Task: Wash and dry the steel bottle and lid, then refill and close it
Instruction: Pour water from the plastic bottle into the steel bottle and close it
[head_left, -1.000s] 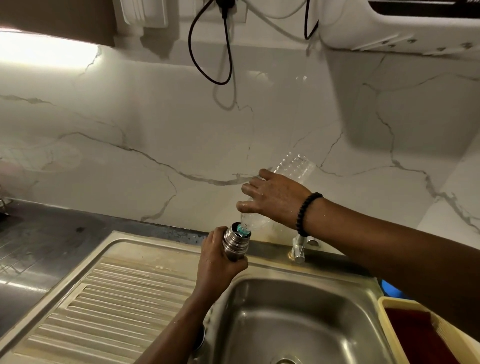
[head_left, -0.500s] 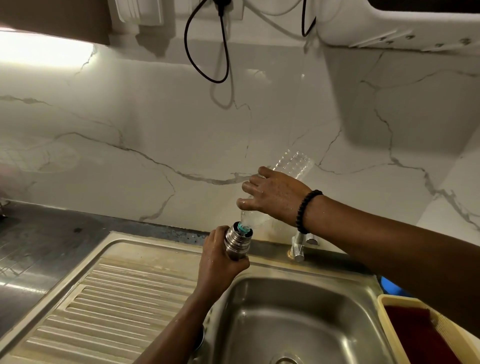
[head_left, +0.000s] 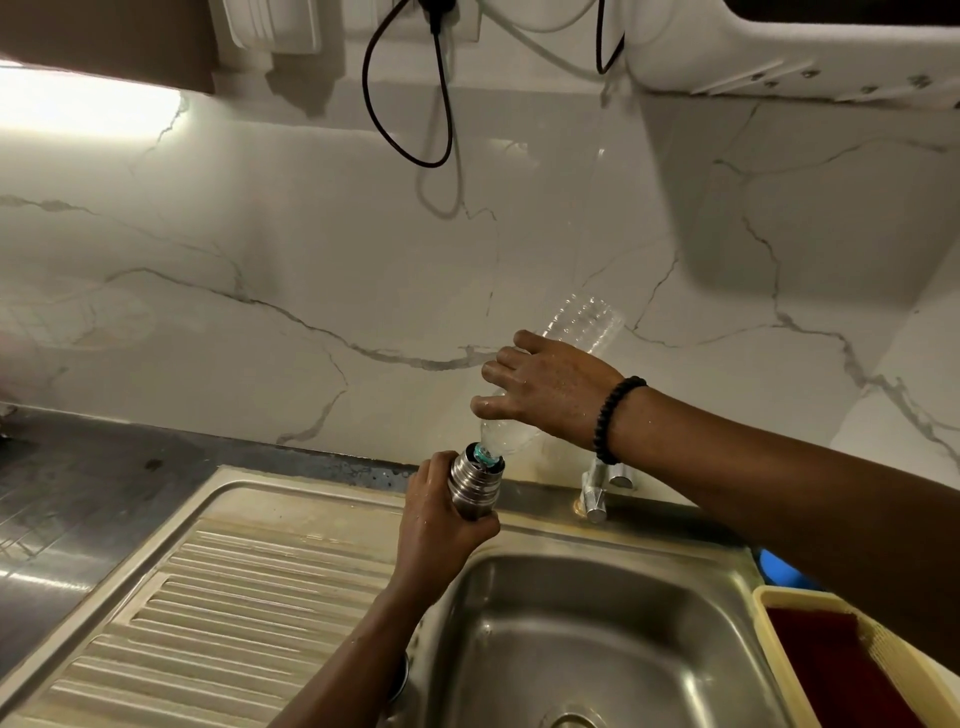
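Little has changed over the last second: my right hand (head_left: 545, 389) still holds the clear plastic bottle (head_left: 582, 322) tipped neck-down, neck sitting in the steel bottle (head_left: 475, 486) mouth, same tilt. So I judge the refill is in progress, not finished. My left hand (head_left: 441, 525) is wrapped around the steel bottle, holding it near upright over the back-left corner of the sink (head_left: 613, 644) basin. Steel body is ribbed, shiny, wet-looking. Lid not in view.
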